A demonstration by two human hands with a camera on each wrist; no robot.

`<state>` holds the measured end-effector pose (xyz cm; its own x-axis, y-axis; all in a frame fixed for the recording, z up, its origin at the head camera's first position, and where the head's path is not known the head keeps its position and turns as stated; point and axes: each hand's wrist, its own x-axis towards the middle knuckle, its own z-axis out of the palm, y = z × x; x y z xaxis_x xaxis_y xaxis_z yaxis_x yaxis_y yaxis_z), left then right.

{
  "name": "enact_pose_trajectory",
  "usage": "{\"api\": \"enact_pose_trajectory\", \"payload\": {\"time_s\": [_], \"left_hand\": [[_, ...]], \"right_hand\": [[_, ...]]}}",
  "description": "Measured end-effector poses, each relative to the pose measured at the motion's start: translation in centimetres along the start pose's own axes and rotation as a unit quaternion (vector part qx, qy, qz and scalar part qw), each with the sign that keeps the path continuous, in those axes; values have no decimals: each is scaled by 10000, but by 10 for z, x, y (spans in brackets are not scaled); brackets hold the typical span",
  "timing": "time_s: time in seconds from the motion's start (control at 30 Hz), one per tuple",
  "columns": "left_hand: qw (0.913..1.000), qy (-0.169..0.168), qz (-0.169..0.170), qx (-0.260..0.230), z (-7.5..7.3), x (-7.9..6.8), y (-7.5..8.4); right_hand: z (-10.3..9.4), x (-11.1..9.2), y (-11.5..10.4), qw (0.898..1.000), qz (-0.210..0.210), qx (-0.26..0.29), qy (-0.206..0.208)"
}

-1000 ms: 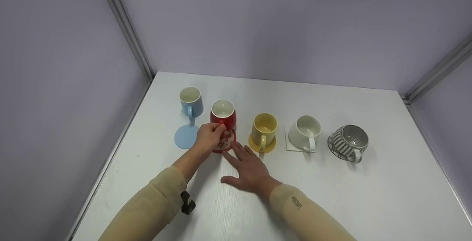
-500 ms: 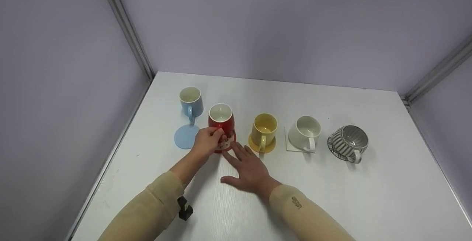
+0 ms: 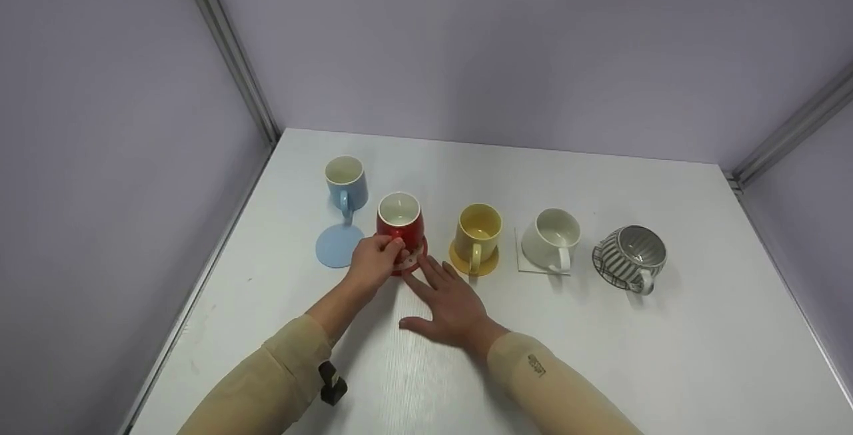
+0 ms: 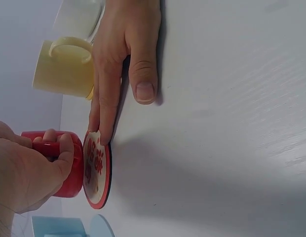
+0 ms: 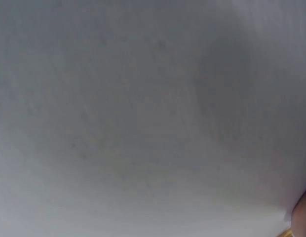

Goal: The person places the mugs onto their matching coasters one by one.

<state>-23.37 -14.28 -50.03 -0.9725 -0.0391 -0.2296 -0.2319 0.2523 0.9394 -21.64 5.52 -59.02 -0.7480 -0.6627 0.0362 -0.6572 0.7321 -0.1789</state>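
The red mug (image 3: 403, 230), at my 12 o'clock, has shifted toward 6 o'clock and overlaps the red-rimmed coaster (image 3: 413, 262) more, improving alignment, I judge. My left hand (image 3: 373, 262) pinches the handle (image 4: 47, 147); my right hand (image 3: 450, 305), fingers extended, grasps nothing, touching the coaster's 5 o'clock edge.

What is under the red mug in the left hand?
A round, red-rimmed coaster with a red pattern shows beneath the red mug; the right hand touches its edge. The part below the mug's base is covered, so I can't tell whether mug and coaster touch.
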Motion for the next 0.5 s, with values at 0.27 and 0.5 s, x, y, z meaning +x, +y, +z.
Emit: {"api": "enact_pose_trajectory", "payload": {"time_s": [0.27, 0.5], "left_hand": [[9997, -93, -35, -226, -2, -4, -5], [9996, -82, -38, -252, -2, -5, -6]], "right_hand": [[-1, 0, -1, 10000, -59, 15, 64], [-1, 1, 0, 10000, -34, 2, 33]]}}
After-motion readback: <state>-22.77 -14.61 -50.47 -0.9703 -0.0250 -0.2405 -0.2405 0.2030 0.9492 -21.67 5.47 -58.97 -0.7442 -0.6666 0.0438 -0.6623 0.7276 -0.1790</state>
